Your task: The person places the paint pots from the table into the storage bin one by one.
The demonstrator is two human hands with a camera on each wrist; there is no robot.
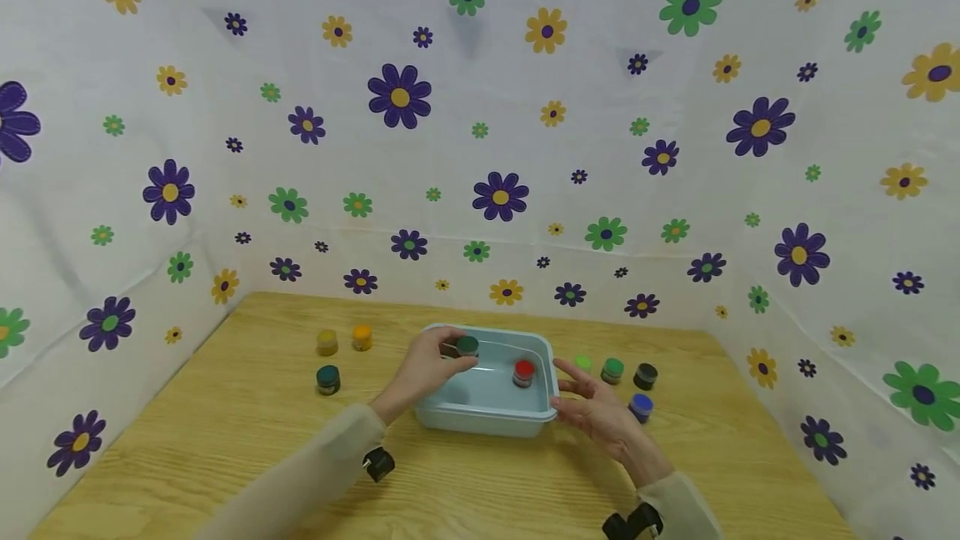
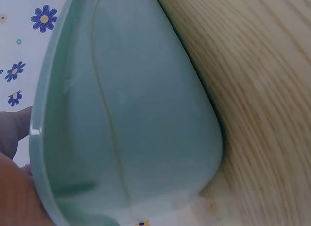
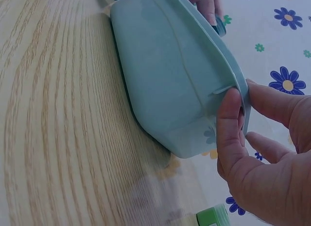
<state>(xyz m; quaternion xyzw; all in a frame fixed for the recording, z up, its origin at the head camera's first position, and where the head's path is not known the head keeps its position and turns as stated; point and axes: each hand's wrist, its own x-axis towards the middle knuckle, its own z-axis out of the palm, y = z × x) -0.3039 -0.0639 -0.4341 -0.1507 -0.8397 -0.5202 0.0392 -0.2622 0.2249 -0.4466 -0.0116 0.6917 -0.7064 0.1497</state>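
Note:
My left hand (image 1: 429,363) pinches a small paint jar with a dark green lid (image 1: 467,346), held over the left part of a light blue plastic basin (image 1: 487,423). That jar also peeks out beside the left fingers in the right wrist view. Inside the basin, toward its right side, stands a paint jar with a red lid (image 1: 523,372). At the basin's right end, my right hand (image 1: 596,415) grips the rim between thumb and fingers, most plainly in the right wrist view (image 3: 267,153). The left wrist view mostly shows the basin's side, with only part of the left hand.
Left of the basin stand jars with yellow (image 1: 327,342), orange (image 1: 362,337) and teal lids (image 1: 327,379). To its right are jars with light green (image 1: 582,365), green (image 1: 612,370), black (image 1: 645,377) and blue lids (image 1: 641,407). A flowered sheet (image 1: 450,165) surrounds the wooden table (image 1: 247,407).

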